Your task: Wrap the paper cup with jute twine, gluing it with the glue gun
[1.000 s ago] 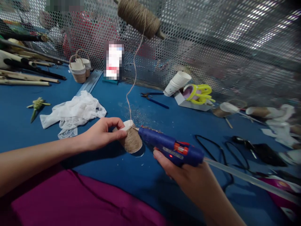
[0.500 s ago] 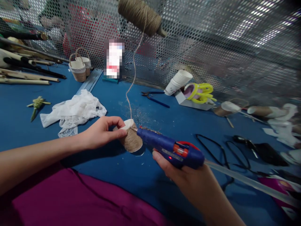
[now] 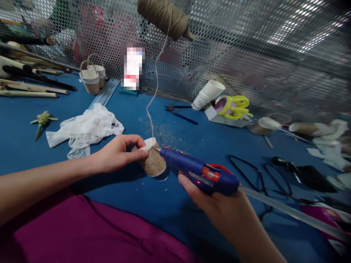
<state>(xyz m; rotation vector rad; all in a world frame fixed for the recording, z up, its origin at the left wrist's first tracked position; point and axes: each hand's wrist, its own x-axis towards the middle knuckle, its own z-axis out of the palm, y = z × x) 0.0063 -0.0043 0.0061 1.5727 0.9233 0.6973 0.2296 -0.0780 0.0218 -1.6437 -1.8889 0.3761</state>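
Observation:
My left hand (image 3: 120,152) pinches the rim of a paper cup (image 3: 154,163) wrapped in brown twine, tilted just over the blue table. In my right hand (image 3: 211,202) is a blue glue gun (image 3: 200,170), its small red light lit and a long clear glue stick (image 3: 290,210) out of its back. The nozzle tip touches or nearly touches the twine near the cup's rim. From that spot a loose strand of twine (image 3: 157,78) runs up to a large twine spool (image 3: 164,18) on the mesh. My right fingers under the handle are mostly hidden.
White lace (image 3: 87,126) lies left of the cup. Pliers (image 3: 182,114), stacked paper cups (image 3: 208,95) and a small box (image 3: 227,118) stand behind. Two little twine baskets (image 3: 90,82) and a phone (image 3: 133,67) are by the perforated metal screen. A black cable (image 3: 246,168) lies at right.
Hardly anything differs. Both hands, the cup and the glue gun hold the same places, and the whole view has shifted very slightly.

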